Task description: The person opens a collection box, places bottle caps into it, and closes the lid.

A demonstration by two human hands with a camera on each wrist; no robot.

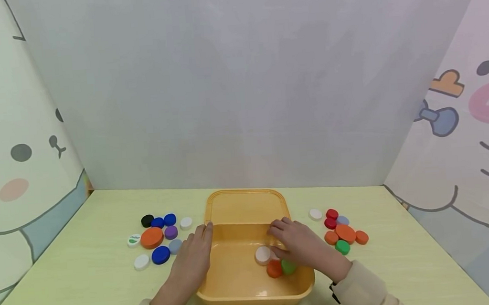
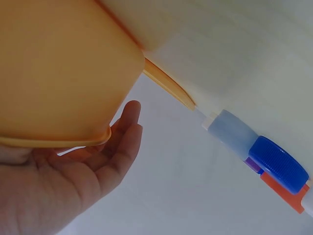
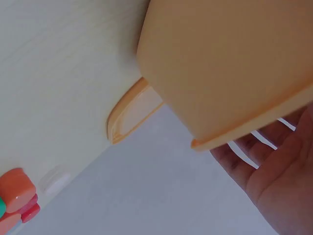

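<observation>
An orange-yellow plastic box (image 1: 233,287) stands at the table's front with several bottle caps inside, among them a white cap (image 1: 262,255), a red-orange cap (image 1: 274,269) and a green cap (image 1: 288,266). My left hand (image 1: 192,259) rests along the box's left rim; its fingers (image 2: 128,147) reach loosely past the corner in the left wrist view. Over the right rim reaches my right hand (image 1: 299,244), thumb and fingers apart inside the box above the caps. From the right wrist view, the box wall hides its fingertips.
Behind the box lies its matching lid (image 1: 246,206). Loose caps are spread to the left, including a large orange cap (image 1: 151,238) and a blue cap (image 1: 160,255). More lie to the right, around an orange cap (image 1: 345,233) and a green cap (image 1: 342,247).
</observation>
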